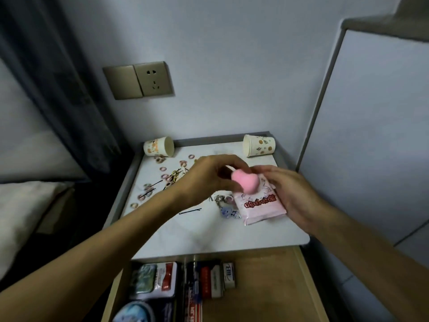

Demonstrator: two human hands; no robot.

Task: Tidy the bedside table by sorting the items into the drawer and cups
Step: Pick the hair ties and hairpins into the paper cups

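A pink sponge (243,182), soft and rounded, is pinched at its top by the curled fingertips of the left hand (204,173). A pink packet (262,205) with red lettering is gripped along its right edge by the right hand (292,191), thumb on top. Both are held just above the white desk (209,235), with the sponge overlapping the packet's upper edge. The step in hand is judged to be the putting away of these two items, and the open drawer (267,287) directly below the desk's front edge is the likely place. It is best done with a light but secure pinch on the sponge, which can be expected to squash and slip. Both items are best lowered towards the bare wooden right half of the drawer, because the left half is taken up by boxes (209,282) and a tin (153,280). Most of the sorting is not yet done: small hair ties (171,178) and black bobby pins (190,211) are scattered over the left and middle of the desk, and keychain charms (226,210) lie just beside the packet. Nothing can be dropped into the cups yet, as the left-corner paper cup (157,147) and the right-corner paper cup (260,145) both lie on their sides at the back. A wall socket (139,80) is seen above, and a pillow (21,205) at the left.
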